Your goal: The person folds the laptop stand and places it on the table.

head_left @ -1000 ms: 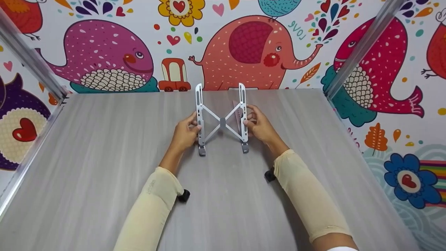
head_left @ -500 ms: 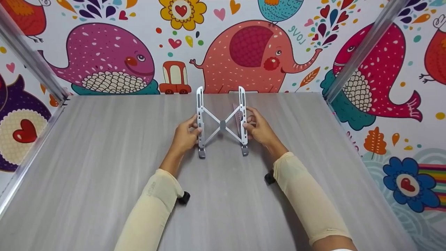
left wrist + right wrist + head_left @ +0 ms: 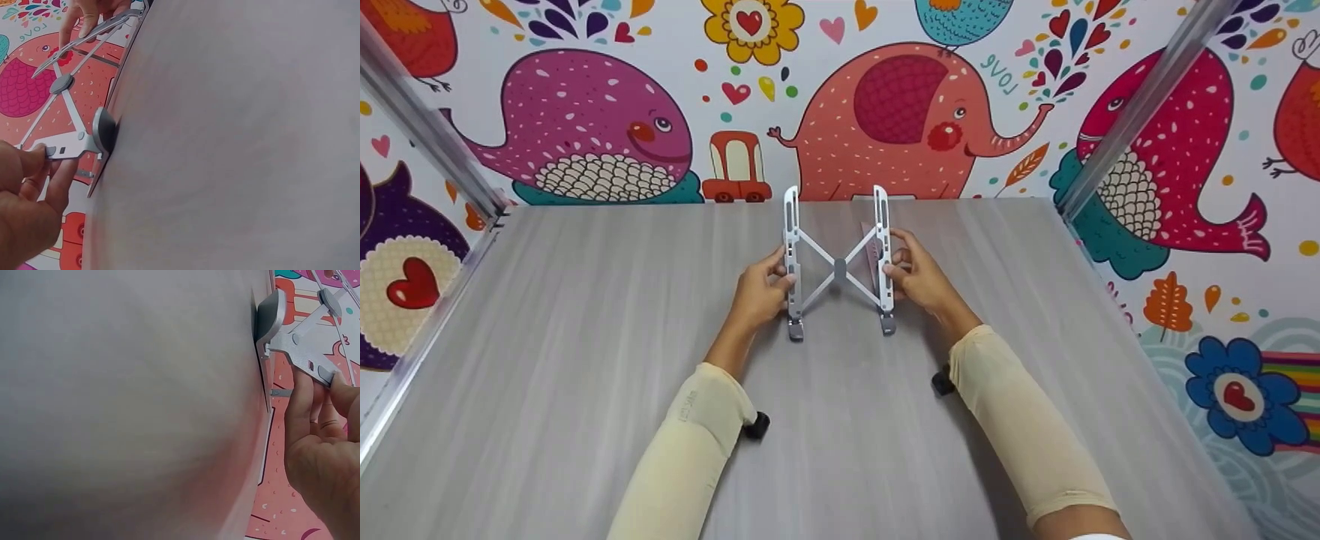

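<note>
We see a silver metal stand, shaped like an X between 2 long sides (image 3: 841, 270), on the grey wood-look table (image 3: 585, 337), near the far edge and close to the middle. It has a long, thin silver left rail with slots (image 3: 792, 251) and a matching right rail (image 3: 883, 251). Thin silver bars cross between them, with a grey oval hub (image 3: 62, 84) where they meet.

The stand's long way runs from the person toward the white wall with bright animal pictures (image 3: 885, 105). The 2 rails run side by side that way. At their near ends we see 2 grey feet (image 3: 888, 325) facing the person, and the tips with the long slots point to the wall. From the wrist views, we can tell the rails slant up off the table as they go back from the feet.

We see the left hand (image 3: 760, 291) with a narrow grip, thumb and fingers pinching the left rail. The right hand (image 3: 922, 281) pinches the right rail the same way. Cream sleeves (image 3: 675, 450) cover the arms, with a small black block (image 3: 756, 426) by each wrist.
</note>
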Demonstrator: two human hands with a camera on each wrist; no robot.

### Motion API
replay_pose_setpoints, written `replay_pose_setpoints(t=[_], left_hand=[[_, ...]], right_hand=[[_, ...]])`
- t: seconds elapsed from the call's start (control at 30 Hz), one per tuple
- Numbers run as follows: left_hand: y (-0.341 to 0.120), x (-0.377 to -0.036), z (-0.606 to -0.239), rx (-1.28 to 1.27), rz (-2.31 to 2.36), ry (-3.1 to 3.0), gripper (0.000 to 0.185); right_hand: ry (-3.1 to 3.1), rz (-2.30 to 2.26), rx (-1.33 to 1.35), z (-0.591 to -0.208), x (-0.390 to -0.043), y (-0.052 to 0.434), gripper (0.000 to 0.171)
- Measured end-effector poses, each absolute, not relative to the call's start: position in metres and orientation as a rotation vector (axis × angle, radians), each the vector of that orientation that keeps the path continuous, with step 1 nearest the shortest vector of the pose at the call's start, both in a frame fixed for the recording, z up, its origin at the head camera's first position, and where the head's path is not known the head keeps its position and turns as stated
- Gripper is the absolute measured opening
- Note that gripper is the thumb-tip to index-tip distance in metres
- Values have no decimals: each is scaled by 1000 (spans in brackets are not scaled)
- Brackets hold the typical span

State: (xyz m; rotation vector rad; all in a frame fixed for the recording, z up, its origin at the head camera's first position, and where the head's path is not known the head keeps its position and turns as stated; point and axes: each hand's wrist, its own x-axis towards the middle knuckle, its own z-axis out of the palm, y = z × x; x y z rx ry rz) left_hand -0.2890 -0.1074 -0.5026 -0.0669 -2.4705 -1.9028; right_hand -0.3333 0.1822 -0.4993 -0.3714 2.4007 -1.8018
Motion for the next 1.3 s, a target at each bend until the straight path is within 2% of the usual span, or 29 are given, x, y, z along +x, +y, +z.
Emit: replay_pose_setpoints(t=[1.3], left_hand=[[-98, -289, -500, -31, -1908, -2497, 61]], right_hand=[[2351, -1823, -342, -500, -330, 170, 63]])
